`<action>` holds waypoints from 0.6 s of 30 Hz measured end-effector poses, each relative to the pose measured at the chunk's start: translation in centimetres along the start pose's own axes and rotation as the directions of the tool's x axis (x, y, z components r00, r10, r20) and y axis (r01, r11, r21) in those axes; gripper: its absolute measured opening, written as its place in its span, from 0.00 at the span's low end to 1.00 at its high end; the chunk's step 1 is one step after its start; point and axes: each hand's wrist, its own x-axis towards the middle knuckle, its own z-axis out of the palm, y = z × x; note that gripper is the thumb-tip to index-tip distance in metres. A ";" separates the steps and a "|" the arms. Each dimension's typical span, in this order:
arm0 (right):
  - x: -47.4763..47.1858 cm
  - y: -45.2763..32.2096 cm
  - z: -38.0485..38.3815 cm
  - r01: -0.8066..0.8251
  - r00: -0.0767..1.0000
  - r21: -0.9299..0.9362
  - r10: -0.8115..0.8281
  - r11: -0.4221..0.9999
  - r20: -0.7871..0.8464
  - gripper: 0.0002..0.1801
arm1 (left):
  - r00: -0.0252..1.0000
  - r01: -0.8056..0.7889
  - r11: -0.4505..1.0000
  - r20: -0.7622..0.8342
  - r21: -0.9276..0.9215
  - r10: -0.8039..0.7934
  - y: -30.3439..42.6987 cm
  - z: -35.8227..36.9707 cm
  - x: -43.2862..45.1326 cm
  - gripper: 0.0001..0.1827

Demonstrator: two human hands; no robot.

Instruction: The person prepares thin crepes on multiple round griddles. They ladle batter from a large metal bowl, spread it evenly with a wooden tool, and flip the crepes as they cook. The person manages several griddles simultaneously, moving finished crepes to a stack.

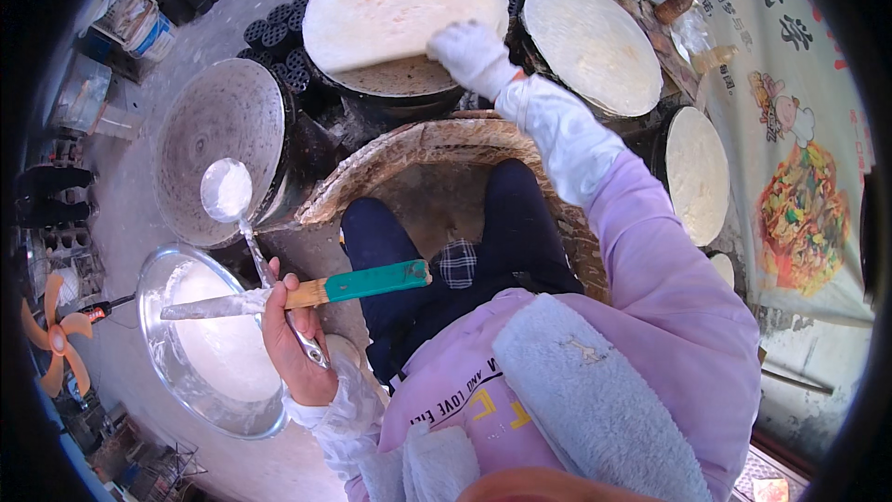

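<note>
My bare left hand (296, 341) grips a metal ladle (227, 189) and a batter-coated spreader with a green-wrapped wooden handle (376, 280). The ladle's bowl, with white batter in it, hangs over the rim of a bare round griddle (216, 132). Below it a steel basin (157, 355) holds white batter (223, 348). My gloved right hand (474, 59) is at the near right edge of a large thin flatbread (404, 7), whose near edge is off the griddle (397, 78) beneath. Its fingers are curled; whether they pinch the bread is hard to tell.
More thin flatbreads lie on a griddle (592, 49) at upper right and another (697, 174) at right. A curved, crusted ledge (418, 136) runs around my knees. Coal briquettes (277, 36) stand behind the griddles. A fan (57, 335) is at far left, a printed banner (801, 118) at right.
</note>
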 end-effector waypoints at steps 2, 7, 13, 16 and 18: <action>2.2 2.1 -3.0 -0.029 0.987 0.018 0.031 0.999 -0.155 0.04 | 1.000 0.002 1.000 0.013 0.012 -0.002 -0.3 0.9 -0.2 0.21; -0.1 4.3 -16.7 -0.207 0.834 -0.002 0.175 0.978 -0.523 0.08 | 0.990 0.055 0.996 0.129 0.075 -0.064 -1.3 1.9 0.4 0.21; -14.5 -2.7 -36.5 -0.615 0.530 0.348 0.698 0.707 -0.482 0.11 | 0.895 0.228 0.954 0.343 0.194 -0.284 -4.6 6.7 2.1 0.21; -19.7 -8.4 -42.2 -0.790 0.518 0.137 0.771 0.597 -0.371 0.11 | 0.775 0.338 0.893 0.451 0.298 -0.444 -7.0 10.4 1.6 0.20; -23.5 -12.6 -44.0 -0.851 0.508 -0.017 0.816 0.525 -0.277 0.08 | 0.692 0.355 0.846 0.497 0.397 -0.524 -7.9 12.2 0.4 0.20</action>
